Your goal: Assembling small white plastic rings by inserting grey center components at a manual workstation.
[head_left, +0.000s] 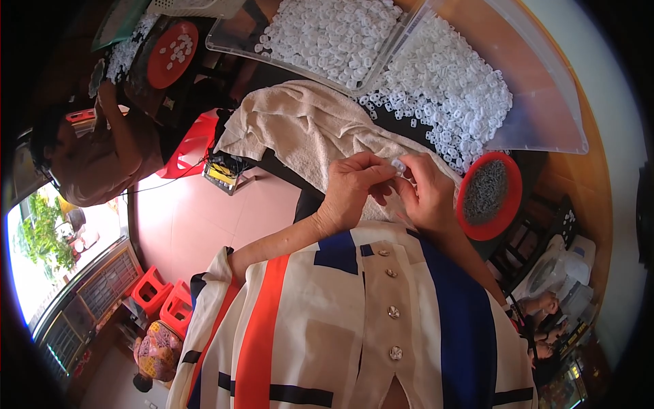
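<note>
Close in front of my body, both hands meet over a beige towel (pixel 293 116). A small white plastic piece with an opening in it (pixel 398 165) is pinched between the fingertips of my left hand (pixel 349 189) and my right hand (pixel 430 191). Whether a second tiny part is in my fingers, I cannot tell. To the right of my right hand is a red bowl (pixel 516 194) of small grey metal parts (pixel 484 192). Beyond the towel, a heap of similar white pieces (pixel 446 82) spills onto the dark table.
A clear plastic bin (pixel 272 56) full of white pieces stands at the far side, beside a clear panel (pixel 545 109). On the left, a co-worker (pixel 102 160) sits near a red plate (pixel 155 71). Red stools (pixel 151 290) and another person (pixel 160 351) are lower left.
</note>
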